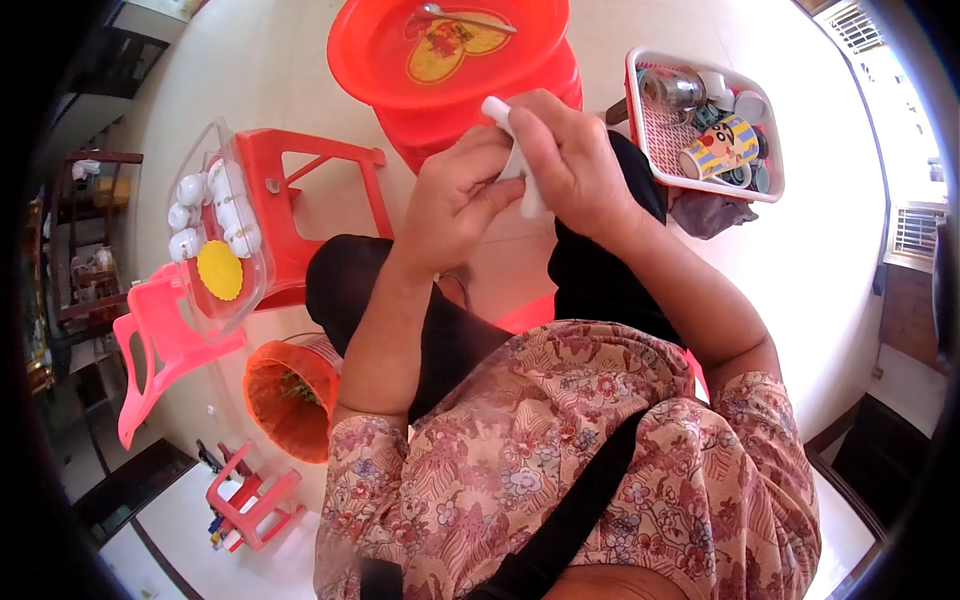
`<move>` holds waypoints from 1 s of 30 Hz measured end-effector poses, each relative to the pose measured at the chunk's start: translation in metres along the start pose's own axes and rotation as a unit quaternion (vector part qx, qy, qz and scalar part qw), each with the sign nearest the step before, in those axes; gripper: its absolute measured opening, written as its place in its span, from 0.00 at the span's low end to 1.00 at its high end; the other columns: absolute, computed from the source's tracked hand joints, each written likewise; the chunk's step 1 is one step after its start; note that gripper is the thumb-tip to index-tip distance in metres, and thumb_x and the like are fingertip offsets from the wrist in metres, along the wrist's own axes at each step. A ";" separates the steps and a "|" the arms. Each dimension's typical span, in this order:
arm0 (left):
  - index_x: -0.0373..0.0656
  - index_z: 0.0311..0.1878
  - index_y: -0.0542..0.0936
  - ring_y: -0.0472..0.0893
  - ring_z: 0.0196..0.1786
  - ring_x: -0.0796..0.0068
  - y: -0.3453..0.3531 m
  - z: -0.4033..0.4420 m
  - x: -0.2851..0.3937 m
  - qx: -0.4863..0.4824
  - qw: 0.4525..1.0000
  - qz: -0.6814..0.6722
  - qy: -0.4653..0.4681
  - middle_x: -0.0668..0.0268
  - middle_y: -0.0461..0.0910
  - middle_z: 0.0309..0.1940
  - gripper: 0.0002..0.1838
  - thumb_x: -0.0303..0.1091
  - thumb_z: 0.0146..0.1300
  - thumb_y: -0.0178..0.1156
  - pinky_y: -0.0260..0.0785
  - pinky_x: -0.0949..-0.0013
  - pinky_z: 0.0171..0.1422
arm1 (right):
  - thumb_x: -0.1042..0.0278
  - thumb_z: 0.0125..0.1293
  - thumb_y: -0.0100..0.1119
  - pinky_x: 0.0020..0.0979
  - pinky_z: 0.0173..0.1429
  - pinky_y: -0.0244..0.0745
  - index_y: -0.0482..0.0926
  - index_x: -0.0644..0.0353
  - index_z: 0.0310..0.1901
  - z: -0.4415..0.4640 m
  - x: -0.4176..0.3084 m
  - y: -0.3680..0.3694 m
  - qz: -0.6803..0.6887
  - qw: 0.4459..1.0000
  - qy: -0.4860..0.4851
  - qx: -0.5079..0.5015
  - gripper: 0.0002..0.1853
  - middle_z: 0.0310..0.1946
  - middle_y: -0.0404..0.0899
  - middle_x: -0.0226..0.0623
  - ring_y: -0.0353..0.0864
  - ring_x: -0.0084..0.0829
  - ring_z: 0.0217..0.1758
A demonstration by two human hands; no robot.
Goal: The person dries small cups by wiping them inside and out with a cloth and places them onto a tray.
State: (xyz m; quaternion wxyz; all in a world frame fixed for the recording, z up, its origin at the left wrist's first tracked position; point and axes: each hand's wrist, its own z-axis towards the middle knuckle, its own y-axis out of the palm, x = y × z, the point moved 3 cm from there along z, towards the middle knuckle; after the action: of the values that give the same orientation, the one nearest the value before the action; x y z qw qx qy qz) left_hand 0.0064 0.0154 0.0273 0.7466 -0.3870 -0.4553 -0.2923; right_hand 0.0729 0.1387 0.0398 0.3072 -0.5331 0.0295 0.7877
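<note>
Both hands meet in front of the red basin, holding a small white object (531,192) that looks like a folded cloth or tube. My left hand (458,195) is closed on its left side, thumb and fingers pinched. On the other side my right hand (570,160) wraps round it, and a white rounded end sticks out above the fingers. The exact shape of the object is hidden by the fingers. Beyond the hands, the red basin (360,65) holds a spoon (465,18) and has a yellow pattern on its bottom.
A clear tray (262,250) with white cups (232,210) and a yellow scalloped disc (219,270) rests on a red stool (285,150) at left. Right of the knees is a white-rimmed basket (730,190) of cups and jars. An orange bin (262,385) stands lower left.
</note>
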 end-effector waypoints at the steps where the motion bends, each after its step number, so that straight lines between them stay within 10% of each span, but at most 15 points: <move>1: 0.33 0.39 0.78 0.76 0.43 0.69 -0.002 0.001 0.004 -0.007 0.998 0.037 0.048 0.61 0.77 0.38 0.09 0.20 0.53 0.60 0.68 0.71 0.47 | 0.58 0.69 0.47 0.32 0.22 0.72 0.77 0.66 0.33 0.003 0.002 0.000 0.073 0.991 0.102 -0.052 0.18 0.21 0.78 0.44 0.79 0.36 0.18; 3: 0.32 0.38 0.79 0.77 0.44 0.68 -0.002 0.003 0.013 -0.017 0.989 0.080 0.122 0.61 0.78 0.39 0.08 0.21 0.52 0.62 0.68 0.71 0.48 | 0.56 0.71 0.44 0.28 0.17 0.71 0.77 0.67 0.36 0.007 0.002 -0.005 0.215 0.918 0.298 -0.149 0.20 0.21 0.78 0.41 0.78 0.32 0.16; 10: 0.33 0.38 0.79 0.76 0.46 0.62 0.003 0.005 0.016 0.013 0.987 0.074 0.145 0.60 0.78 0.40 0.10 0.18 0.49 0.62 0.70 0.65 0.49 | 0.64 0.70 0.42 0.17 0.11 0.64 0.72 0.68 0.47 0.007 0.018 -0.008 0.390 0.825 0.365 -0.184 0.15 0.21 0.76 0.37 0.74 0.20 0.12; 13: 0.33 0.40 0.78 0.76 0.44 0.63 0.006 0.006 0.018 0.048 0.994 0.022 0.096 0.60 0.78 0.38 0.10 0.19 0.52 0.60 0.70 0.66 0.47 | 0.56 0.71 0.41 0.22 0.13 0.66 0.76 0.69 0.39 0.008 0.016 -0.005 0.262 0.907 0.301 -0.133 0.21 0.20 0.77 0.37 0.75 0.25 0.13; 17: 0.32 0.42 0.77 0.77 0.40 0.72 0.006 0.003 0.008 0.056 0.997 -0.026 0.043 0.62 0.77 0.38 0.08 0.22 0.59 0.57 0.70 0.72 0.44 | 0.57 0.69 0.46 0.30 0.18 0.69 0.77 0.66 0.36 0.005 0.016 -0.002 0.300 0.883 0.353 -0.079 0.18 0.19 0.77 0.39 0.77 0.32 0.16; 19: 0.32 0.43 0.77 0.76 0.40 0.77 0.006 0.002 0.004 0.082 0.987 -0.130 -0.045 0.63 0.77 0.38 0.08 0.23 0.61 0.56 0.70 0.74 0.43 | 0.58 0.68 0.47 0.34 0.22 0.71 0.76 0.66 0.36 0.006 0.012 0.000 0.080 0.983 0.162 -0.021 0.16 0.20 0.77 0.43 0.77 0.39 0.18; 24: 0.31 0.49 0.76 0.75 0.41 0.82 0.000 -0.002 -0.001 0.066 0.965 -0.243 -0.079 0.65 0.77 0.39 0.13 0.23 0.61 0.56 0.70 0.77 0.44 | 0.61 0.67 0.49 0.38 0.29 0.73 0.75 0.66 0.31 0.003 -0.006 0.005 -0.117 0.990 -0.070 0.023 0.15 0.24 0.78 0.47 0.80 0.43 0.24; 27: 0.30 0.52 0.75 0.77 0.43 0.78 -0.009 -0.005 -0.002 0.021 0.961 -0.274 -0.024 0.62 0.78 0.41 0.15 0.23 0.61 0.57 0.72 0.75 0.46 | 0.64 0.69 0.45 0.28 0.23 0.67 0.76 0.67 0.39 0.009 -0.003 0.006 0.164 0.967 0.174 -0.085 0.14 0.23 0.76 0.33 0.75 0.24 0.19; 30: 0.29 0.52 0.75 0.79 0.46 0.71 -0.009 -0.006 -0.004 0.013 0.935 -0.352 0.025 0.59 0.78 0.45 0.17 0.26 0.61 0.58 0.74 0.71 0.49 | 0.64 0.68 0.44 0.31 0.32 0.71 0.73 0.67 0.36 0.015 -0.009 -0.003 0.157 0.971 0.135 -0.118 0.13 0.24 0.76 0.39 0.79 0.28 0.27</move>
State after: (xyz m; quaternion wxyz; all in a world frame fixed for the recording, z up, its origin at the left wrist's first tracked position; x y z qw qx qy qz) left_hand 0.0003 0.0057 0.0248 0.6116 -0.1846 -0.5476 -0.5403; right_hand 0.0644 0.1424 0.0543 0.1082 -0.6553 0.0609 0.7451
